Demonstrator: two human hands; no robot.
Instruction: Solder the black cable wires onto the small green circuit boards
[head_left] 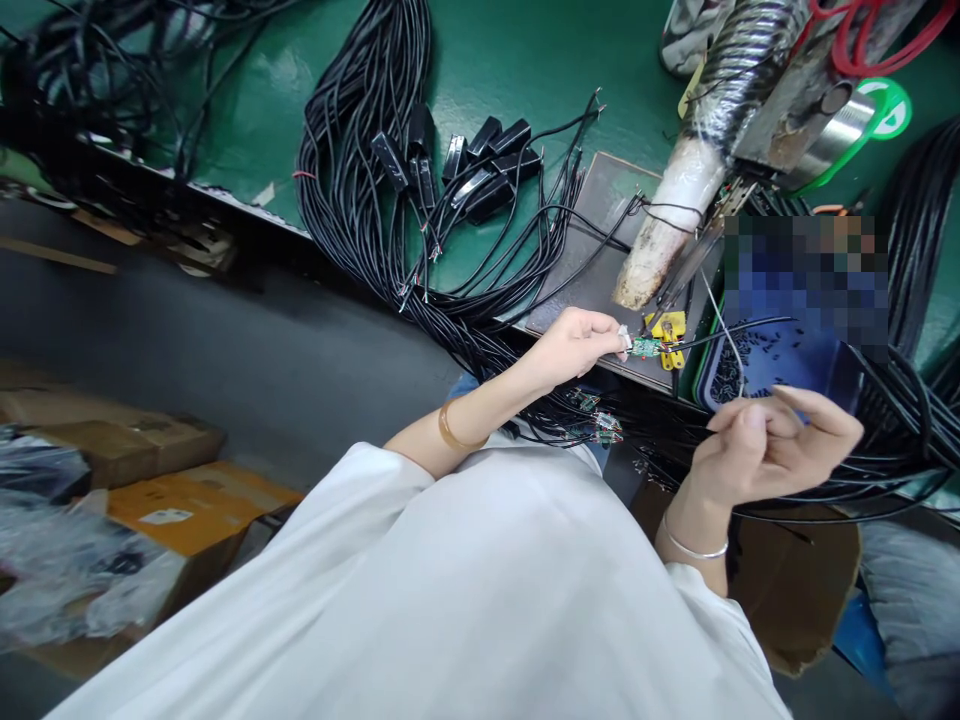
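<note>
My left hand (pixel 577 345) pinches one end of a small green circuit board (pixel 645 347), and something white shows at the fingertips. A black cable (pixel 727 331) runs off the board's far end to the right. The board lies level with a yellow fixture (pixel 668 325) at the front edge of a grey plate (pixel 592 255). To the right, my right hand (pixel 757 445) is raised with thumb and index finger closed on a thin silvery wire (pixel 726 325), which looks like solder. That wire rises toward the metal stand above the plate.
A foil-wrapped duct (pixel 682 200) hangs close above the plate, beside a green-rimmed wire spool (pixel 847 130). A blue bin (pixel 795 375) holds small black parts. Black cable bundles (pixel 352 170) and black housings (pixel 480 170) lie on the green bench (pixel 262 110). Several wired boards (pixel 600 420) sit near my lap.
</note>
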